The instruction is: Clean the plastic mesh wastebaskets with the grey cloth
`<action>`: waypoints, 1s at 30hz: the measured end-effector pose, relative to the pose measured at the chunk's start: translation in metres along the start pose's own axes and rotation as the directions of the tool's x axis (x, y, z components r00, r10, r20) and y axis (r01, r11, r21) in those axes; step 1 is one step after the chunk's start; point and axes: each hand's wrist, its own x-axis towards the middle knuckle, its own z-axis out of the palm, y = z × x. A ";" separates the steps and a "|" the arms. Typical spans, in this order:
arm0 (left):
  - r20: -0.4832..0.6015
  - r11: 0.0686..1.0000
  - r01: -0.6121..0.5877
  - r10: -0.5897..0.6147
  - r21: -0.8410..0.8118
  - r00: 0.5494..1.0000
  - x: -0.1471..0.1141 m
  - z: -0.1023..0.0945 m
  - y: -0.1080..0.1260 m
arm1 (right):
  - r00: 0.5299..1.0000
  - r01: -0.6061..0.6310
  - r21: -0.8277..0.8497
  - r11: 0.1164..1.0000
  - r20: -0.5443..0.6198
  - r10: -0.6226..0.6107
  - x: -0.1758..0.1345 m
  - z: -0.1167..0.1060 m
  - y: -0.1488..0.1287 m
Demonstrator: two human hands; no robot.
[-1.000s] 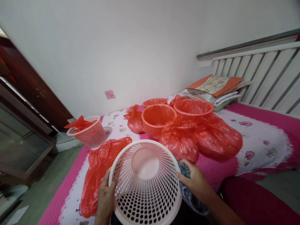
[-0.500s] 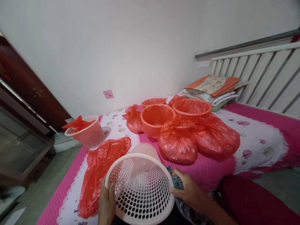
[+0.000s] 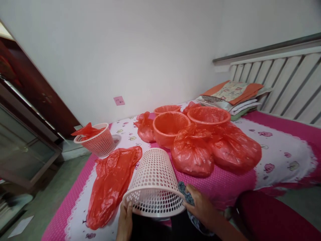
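Note:
A pale pink mesh plastic basket [image 3: 156, 174] is tipped over in front of me, its wide mouth turned down towards me. My left hand [image 3: 124, 217] grips its rim at the left, thumb at the mouth's edge. At the right side of the rim, my right hand [image 3: 199, 204] pinches a dark grey patterned cloth [image 3: 187, 193] along with the basket's edge. Left of the basket lies a limp red plastic bag [image 3: 112, 187], spread out on the bed. Two bulging red bags, the nearer one [image 3: 193, 155] and the farther one [image 3: 234, 147], sit just beyond my right hand.
A pink basket [image 3: 102, 145] with a red bag inside stands at the bed's left edge. Several red-lined baskets [image 3: 172, 125] are by the wall. Folded bedding [image 3: 233, 95] is piled near the radiator [image 3: 278, 83]. A dark red seat [image 3: 271, 214] is at lower right.
The basket has rolled forward in my hands: its mouth now faces downward, and more of its outer side and base shows. Both hands keep their hold. The view has shifted slightly left.

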 end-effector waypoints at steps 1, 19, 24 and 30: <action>-0.013 0.999 0.038 -0.038 0.007 0.999 -0.002 -0.001 -0.002 | 1.000 -0.007 -0.007 1.000 0.008 0.007 -0.001 0.003 0.001; 0.396 0.813 0.251 -0.028 -0.525 0.918 -0.077 0.052 0.102 | 0.988 -0.001 0.045 0.999 0.154 -0.006 -0.019 0.029 -0.015; 0.436 0.845 0.224 0.012 -0.485 0.900 -0.085 0.056 0.116 | 0.959 -0.001 0.084 0.997 0.281 -0.023 -0.030 0.041 -0.015; 0.349 0.894 0.167 -0.012 -0.417 0.937 -0.081 0.048 0.105 | 0.940 0.047 0.145 0.988 0.327 -0.093 -0.032 0.055 -0.010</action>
